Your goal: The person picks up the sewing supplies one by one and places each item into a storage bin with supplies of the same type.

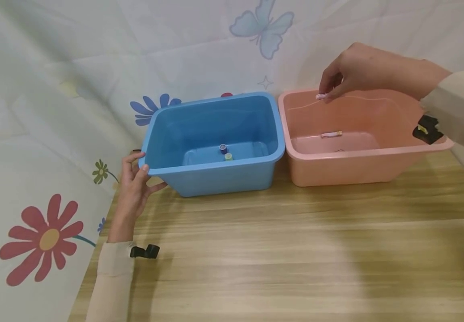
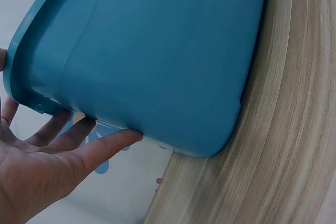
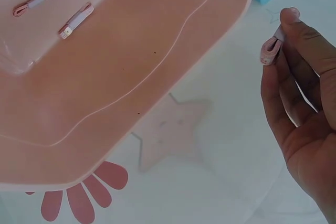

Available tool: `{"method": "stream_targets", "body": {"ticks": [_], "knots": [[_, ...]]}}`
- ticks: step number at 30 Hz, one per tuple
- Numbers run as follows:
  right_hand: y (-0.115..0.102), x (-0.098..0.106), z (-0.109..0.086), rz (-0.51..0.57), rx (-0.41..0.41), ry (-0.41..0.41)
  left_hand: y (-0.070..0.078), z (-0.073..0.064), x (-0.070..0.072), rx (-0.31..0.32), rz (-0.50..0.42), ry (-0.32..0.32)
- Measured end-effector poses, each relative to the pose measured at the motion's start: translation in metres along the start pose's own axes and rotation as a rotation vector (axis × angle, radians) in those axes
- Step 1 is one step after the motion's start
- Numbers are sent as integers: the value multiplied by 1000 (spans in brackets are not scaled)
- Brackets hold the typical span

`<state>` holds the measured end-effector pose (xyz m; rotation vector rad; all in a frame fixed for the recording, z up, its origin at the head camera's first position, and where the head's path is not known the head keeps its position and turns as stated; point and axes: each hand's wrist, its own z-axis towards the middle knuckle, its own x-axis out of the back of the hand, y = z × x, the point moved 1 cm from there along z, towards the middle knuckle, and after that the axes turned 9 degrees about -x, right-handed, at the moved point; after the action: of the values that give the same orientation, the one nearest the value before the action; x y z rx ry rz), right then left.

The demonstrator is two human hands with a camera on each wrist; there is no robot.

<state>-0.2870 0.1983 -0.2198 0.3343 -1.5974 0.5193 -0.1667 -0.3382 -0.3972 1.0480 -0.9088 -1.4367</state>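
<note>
My left hand (image 1: 133, 185) grips the near left corner of the blue tub (image 1: 219, 176) by its rim, and its fingers (image 2: 113, 142) touch the tub's outer wall in the left wrist view. Two small round items, one dark blue (image 1: 223, 148) and one yellow-green (image 1: 228, 157), sit on that tub's floor. Above the far rim of the pink tub (image 1: 344, 167), my right hand (image 1: 350, 74) pinches a small folded pink strip (image 3: 271, 50) with a pale band round it between thumb and fingers. Two similar banded bundles (image 3: 76, 20) lie inside the pink tub.
Both tubs stand side by side, rims touching or nearly so, at the back of a wood-grain table (image 1: 256, 255). Behind and to the left hangs a pale cloth (image 1: 95, 53) printed with flowers and a butterfly.
</note>
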Motion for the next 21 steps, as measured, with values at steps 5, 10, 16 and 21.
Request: {"method": "stream_targets", "body": {"ticks": [5, 10, 16, 21], "knots": [[1, -2, 5, -14, 40, -7, 1, -2, 1, 6, 0, 3], [1, -3, 7, 3, 26, -23, 1, -1, 1, 8, 1, 2], [-2, -5, 9, 43, -13, -44, 2, -2, 1, 13, -4, 5], [-2, -6, 8, 48, -9, -43, 2, -2, 1, 15, -1, 6]]}}
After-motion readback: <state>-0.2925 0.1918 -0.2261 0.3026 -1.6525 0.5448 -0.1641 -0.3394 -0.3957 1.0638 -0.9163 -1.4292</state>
